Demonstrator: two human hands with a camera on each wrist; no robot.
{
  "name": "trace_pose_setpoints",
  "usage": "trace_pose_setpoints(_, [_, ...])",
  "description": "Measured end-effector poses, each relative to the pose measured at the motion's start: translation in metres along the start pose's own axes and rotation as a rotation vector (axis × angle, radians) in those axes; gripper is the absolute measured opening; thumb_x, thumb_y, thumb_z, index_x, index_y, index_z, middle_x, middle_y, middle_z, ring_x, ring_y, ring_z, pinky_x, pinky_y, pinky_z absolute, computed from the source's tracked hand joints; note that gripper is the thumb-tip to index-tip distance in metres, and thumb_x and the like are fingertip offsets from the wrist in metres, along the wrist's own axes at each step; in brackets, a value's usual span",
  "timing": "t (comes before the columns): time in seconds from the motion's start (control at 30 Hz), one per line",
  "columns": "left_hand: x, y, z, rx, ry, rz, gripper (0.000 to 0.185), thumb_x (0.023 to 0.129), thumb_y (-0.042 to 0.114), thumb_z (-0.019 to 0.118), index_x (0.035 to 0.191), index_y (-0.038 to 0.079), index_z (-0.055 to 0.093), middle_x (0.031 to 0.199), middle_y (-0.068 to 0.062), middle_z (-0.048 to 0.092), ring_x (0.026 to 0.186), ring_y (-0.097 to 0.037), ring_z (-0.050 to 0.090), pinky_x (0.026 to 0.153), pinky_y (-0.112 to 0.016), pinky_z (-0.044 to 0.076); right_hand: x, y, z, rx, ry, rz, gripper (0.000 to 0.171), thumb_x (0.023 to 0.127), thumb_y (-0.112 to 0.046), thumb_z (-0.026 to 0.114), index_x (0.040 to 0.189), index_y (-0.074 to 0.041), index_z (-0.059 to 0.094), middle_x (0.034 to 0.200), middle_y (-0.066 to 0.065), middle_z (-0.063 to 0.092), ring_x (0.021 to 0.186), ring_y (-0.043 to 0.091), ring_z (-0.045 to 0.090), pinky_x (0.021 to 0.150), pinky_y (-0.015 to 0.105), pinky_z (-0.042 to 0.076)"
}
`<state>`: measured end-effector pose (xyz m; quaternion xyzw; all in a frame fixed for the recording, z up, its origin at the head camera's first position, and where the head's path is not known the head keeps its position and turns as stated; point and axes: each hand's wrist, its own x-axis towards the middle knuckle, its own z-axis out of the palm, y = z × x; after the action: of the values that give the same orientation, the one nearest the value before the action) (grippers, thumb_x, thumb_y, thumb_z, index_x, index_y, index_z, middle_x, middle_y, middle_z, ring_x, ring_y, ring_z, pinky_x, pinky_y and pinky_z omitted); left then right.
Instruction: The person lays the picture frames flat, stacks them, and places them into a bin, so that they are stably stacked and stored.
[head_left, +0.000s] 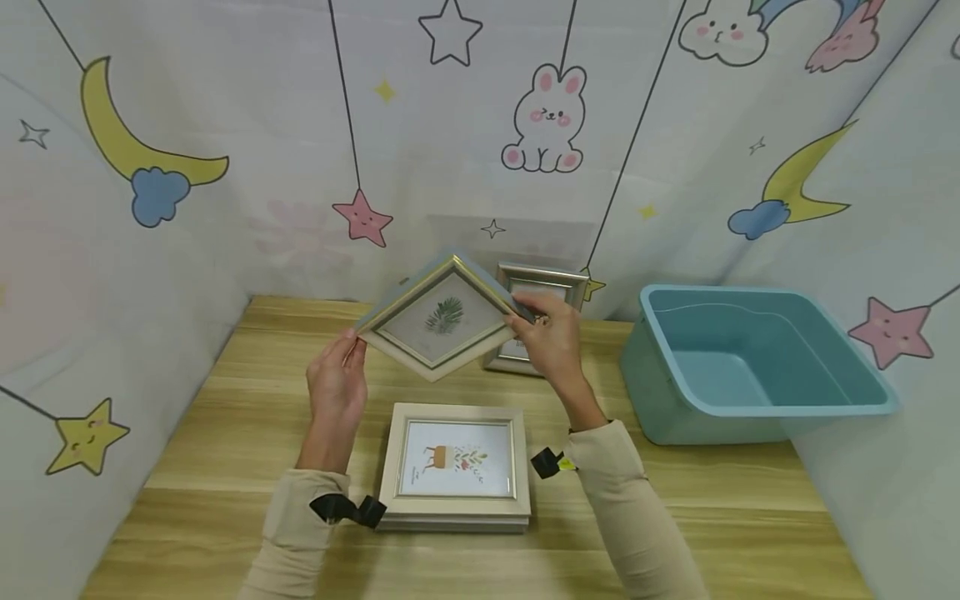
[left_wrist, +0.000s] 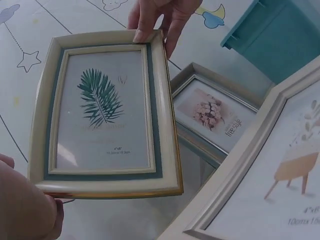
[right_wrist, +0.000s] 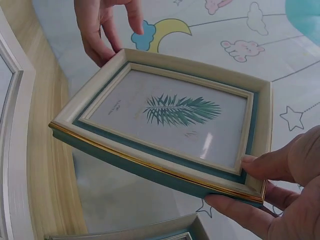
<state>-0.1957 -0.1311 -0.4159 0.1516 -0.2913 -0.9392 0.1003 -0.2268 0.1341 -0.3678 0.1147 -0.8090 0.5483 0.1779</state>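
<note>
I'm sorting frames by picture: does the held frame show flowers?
No, the held frame shows a green leaf.

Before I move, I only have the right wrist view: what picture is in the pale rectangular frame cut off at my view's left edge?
Observer: The pale rectangular frame shows a brown legged figure with leafy sprigs.
Operator: Any container nearby?
Observer: Yes, a turquoise rectangular plastic bin stands on the wood-grain tabletop, to the right of the right hand.
Operator: Any other picture, besides the cream-and-teal rectangular frame with the green leaf?
Observer: Yes, in the left wrist view a metallic-toned rectangular frame with pale pink flowers sits partly hidden behind the cream-and-teal one.
</note>
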Motion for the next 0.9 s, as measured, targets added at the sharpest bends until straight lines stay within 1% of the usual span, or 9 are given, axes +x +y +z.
trace_pose_setpoints(0.07, [-0.002, 0.0, -0.001, 0.052, -0.02, -0.003, 0.013, 0.101, 0.003, 0.052, 0.101, 0.002, 0.066, 0.122, -0.006, 0.045, 0.116, -0.016, 0.045, 0.109, -0.029, 0.04, -0.002, 0.001, -0.001, 0.044, 0.011, 0.025, 0.03, 0.081, 0.009, 0.076, 0.111, 0.01, 0.071, 0.108, 0.027, 0.068, 0.079, 0.033, 0.069, 0.058, 0.018, 0.057])
trace_pose_setpoints(0.13, [-0.005, -0.001, -0.004, 0.161, -0.076, -0.022, 0.026, 0.104, 0.011, 0.05, 0.127, 0.004, 0.059, 0.135, -0.005, 0.045, 0.129, -0.02, 0.04, 0.116, -0.041, 0.033, -0.004, 0.002, -0.001, 0.098, 0.029, 0.049, 0.031, 0.081, 0.01, 0.075, 0.111, 0.011, 0.071, 0.107, 0.027, 0.067, 0.075, 0.025, 0.065, 0.058, 0.019, 0.058])
trace_pose_setpoints(0.2, [-0.008, -0.002, -0.006, 0.289, -0.148, -0.037, 0.045, 0.106, 0.02, 0.047, 0.15, 0.013, 0.04, 0.154, -0.005, 0.035, 0.144, -0.024, 0.028, 0.119, -0.054, 0.026, -0.005, 0.004, -0.002, 0.14, 0.05, 0.065, 0.031, 0.08, 0.011, 0.075, 0.111, 0.011, 0.071, 0.106, 0.027, 0.066, 0.074, 0.016, 0.06, 0.058, 0.02, 0.059])
trace_pose_setpoints(0.27, [-0.012, -0.004, -0.007, 0.402, -0.227, -0.045, 0.06, 0.107, 0.026, 0.043, 0.161, 0.024, 0.016, 0.167, -0.001, 0.014, 0.153, -0.027, 0.01, 0.119, -0.065, 0.018, -0.006, 0.005, -0.003, 0.179, 0.062, 0.075, 0.031, 0.08, 0.012, 0.075, 0.111, 0.011, 0.071, 0.103, 0.027, 0.066, 0.076, 0.011, 0.057, 0.059, 0.021, 0.059])
trace_pose_setpoints(0.33, [-0.014, -0.007, -0.008, 0.446, -0.29, -0.041, 0.067, 0.107, 0.027, 0.041, 0.162, 0.031, 0.003, 0.17, -0.002, -0.003, 0.155, -0.031, -0.001, 0.117, -0.072, 0.012, -0.008, 0.005, -0.003, 0.227, 0.067, 0.093, 0.033, 0.08, 0.013, 0.074, 0.112, 0.011, 0.07, 0.102, 0.027, 0.065, 0.078, 0.009, 0.058, 0.06, 0.022, 0.06])
trace_pose_setpoints(0.37, [-0.015, -0.008, -0.008, 0.455, -0.313, -0.039, 0.068, 0.107, 0.027, 0.041, 0.161, 0.034, 0.0, 0.17, -0.003, -0.007, 0.155, -0.033, -0.002, 0.115, -0.074, 0.012, -0.01, 0.005, -0.003, 0.251, 0.069, 0.105, 0.033, 0.08, 0.014, 0.074, 0.113, 0.012, 0.069, 0.101, 0.027, 0.065, 0.078, 0.009, 0.06, 0.061, 0.022, 0.06])
trace_pose_setpoints(0.53, [-0.017, -0.016, -0.008, 0.438, -0.383, -0.041, 0.07, 0.108, 0.029, 0.039, 0.158, 0.045, -0.007, 0.168, -0.011, -0.012, 0.154, -0.042, 0.001, 0.111, -0.078, 0.016, -0.018, 0.009, -0.002, 0.344, 0.086, 0.154, 0.033, 0.08, 0.017, 0.071, 0.114, 0.016, 0.067, 0.101, 0.023, 0.064, 0.081, 0.009, 0.066, 0.062, 0.023, 0.06])
trace_pose_setpoints(0.63, [-0.018, -0.019, -0.01, 0.443, -0.394, -0.042, 0.07, 0.108, 0.031, 0.039, 0.157, 0.048, -0.008, 0.169, -0.012, -0.008, 0.153, -0.046, 0.003, 0.11, -0.078, 0.02, -0.022, 0.013, -0.002, 0.346, 0.101, 0.159, 0.032, 0.08, 0.017, 0.072, 0.112, 0.016, 0.068, 0.1, 0.021, 0.065, 0.081, 0.008, 0.066, 0.062, 0.024, 0.06])
trace_pose_setpoints(0.9, [-0.018, -0.024, -0.013, 0.491, -0.42, -0.002, 0.069, 0.108, 0.032, 0.036, 0.157, 0.044, -0.011, 0.162, -0.019, 0.018, 0.151, -0.046, 0.014, 0.104, -0.082, 0.022, -0.031, 0.02, -0.001, 0.405, 0.126, 0.196, 0.033, 0.08, 0.019, 0.07, 0.112, 0.016, 0.067, 0.098, 0.012, 0.066, 0.083, 0.012, 0.067, 0.064, 0.027, 0.061])
